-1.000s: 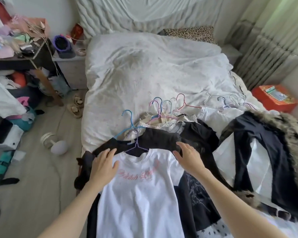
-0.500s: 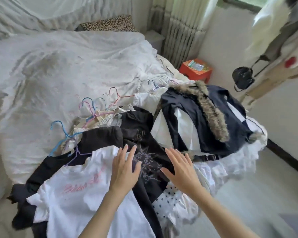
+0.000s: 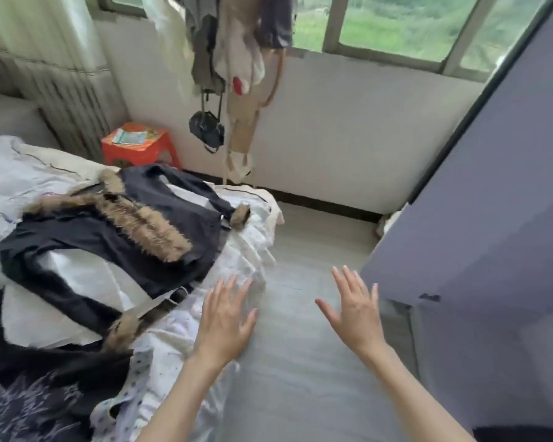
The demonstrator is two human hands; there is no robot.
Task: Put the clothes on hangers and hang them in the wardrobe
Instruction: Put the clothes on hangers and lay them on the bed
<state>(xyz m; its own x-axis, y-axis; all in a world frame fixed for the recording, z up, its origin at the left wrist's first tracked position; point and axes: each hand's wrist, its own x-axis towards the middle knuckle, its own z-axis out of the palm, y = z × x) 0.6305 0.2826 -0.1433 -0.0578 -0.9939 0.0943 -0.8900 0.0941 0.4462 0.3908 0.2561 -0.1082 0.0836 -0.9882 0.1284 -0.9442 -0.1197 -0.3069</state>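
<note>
A dark navy jacket with a brown fur collar point(image 3: 115, 231) lies spread on the bed point(image 3: 20, 167) at the left. A black printed top point(image 3: 29, 393) fills the bottom left corner, with a white dotted garment point(image 3: 147, 371) beside it. My left hand point(image 3: 225, 317) hovers open at the bed's corner, fingers spread, holding nothing. My right hand point(image 3: 355, 311) is open over the grey floor, also empty. A grey-purple wardrobe panel point(image 3: 492, 218) stands at the right. No hangers are in view.
An orange plastic stool point(image 3: 141, 146) sits by the wall near the radiator. Clothes and a small black bag point(image 3: 206, 129) hang from a stand under the window. The grey floor point(image 3: 300, 362) runs between bed and wardrobe.
The view has swung right, away from the hangers and the white T-shirt, toward the window and wardrobe. Both hands left the clothes pile and now hang open over the bed corner and floor.
</note>
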